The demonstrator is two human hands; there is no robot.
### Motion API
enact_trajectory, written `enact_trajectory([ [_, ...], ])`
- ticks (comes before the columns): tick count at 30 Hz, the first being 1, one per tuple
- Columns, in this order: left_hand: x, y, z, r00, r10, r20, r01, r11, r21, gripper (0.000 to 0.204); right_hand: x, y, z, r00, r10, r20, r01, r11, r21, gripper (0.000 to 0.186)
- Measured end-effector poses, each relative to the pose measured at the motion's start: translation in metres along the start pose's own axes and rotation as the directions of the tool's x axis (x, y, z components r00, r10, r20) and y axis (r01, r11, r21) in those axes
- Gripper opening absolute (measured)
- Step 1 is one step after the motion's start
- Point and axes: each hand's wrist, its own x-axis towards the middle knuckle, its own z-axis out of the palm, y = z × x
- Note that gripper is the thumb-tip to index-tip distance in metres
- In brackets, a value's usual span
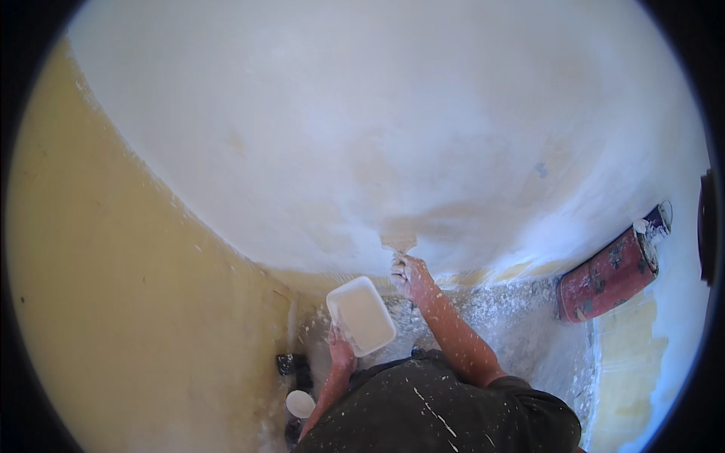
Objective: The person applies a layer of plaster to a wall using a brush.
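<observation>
My right hand (pixel 410 278) is closed round the handle of a putty knife (pixel 399 240). The wide blade lies at the lower part of the white-smeared wall (pixel 325 136), where tan patches show through. My left hand (pixel 342 349) grips a white rectangular tray (pixel 362 315) by its left side, in front of my body. A pale layer covers the inside of the tray; I cannot tell what it is made of. White specks mark my right hand and my dark shirt.
A dented red drum (pixel 608 275) stands at the right by the wall, with a dark can (pixel 658 219) on top. On the left runs a yellow wall (pixel 136 302). White spatters cover the grey floor (pixel 513 317). A white round lid or bowl (pixel 300 404) sits near dark objects at lower left.
</observation>
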Motion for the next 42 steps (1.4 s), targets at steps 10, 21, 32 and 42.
enact_trajectory([
  [10, 0.021, -0.077, -0.034, 0.980, 0.186, 0.074, -0.200, 0.932, 0.304, 0.055, -0.080, -0.111, 0.174, 0.816, -0.275, 0.509, 0.346, 0.937, -0.050, 0.017],
  [21, 0.041, -0.085, -0.026, 0.976, 0.168, 0.137, -0.207, 0.906, 0.368, 0.053, -0.035, -0.101, 0.060, 0.866, -0.473, 0.160, 0.499, 0.827, -0.257, 0.042],
  [32, 0.026, -0.104, -0.008, 0.955, 0.178, 0.236, -0.283, 0.781, 0.557, 0.045, -0.014, -0.063, -0.057, 0.969, -0.236, 0.076, 0.239, 0.971, -0.021, 0.011],
  [42, 0.016, -0.102, -0.003, 0.982, 0.185, 0.030, -0.185, 0.936, 0.298, 0.041, -0.123, -0.146, 0.095, 0.810, -0.490, 0.323, 0.556, 0.816, -0.157, 0.029],
])
